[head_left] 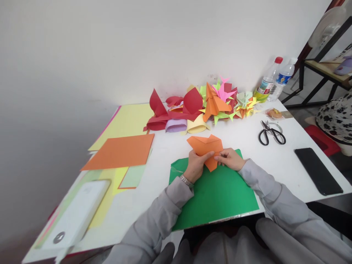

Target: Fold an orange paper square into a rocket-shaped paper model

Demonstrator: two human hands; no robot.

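A folded piece of orange paper (205,145) is held up between both hands above a green sheet (217,198). My left hand (196,164) grips its left and lower part, thumb lying across the front and the other fingers hidden behind. At its right edge my right hand (230,159) pinches the paper between thumb and fingers. Creases run across the upper part of the paper, and a pointed end hangs down below my left thumb. The green sheet lies at the front edge of the white table (162,161).
Folded paper pieces, among them an orange paper plane (213,104) and red shapes (156,110), pile up along the wall. Black-handled scissors (271,134) and a phone (317,170) lie right. Orange sheets (121,151) and a white device (79,212) lie left. Two bottles (283,79) stand back right.
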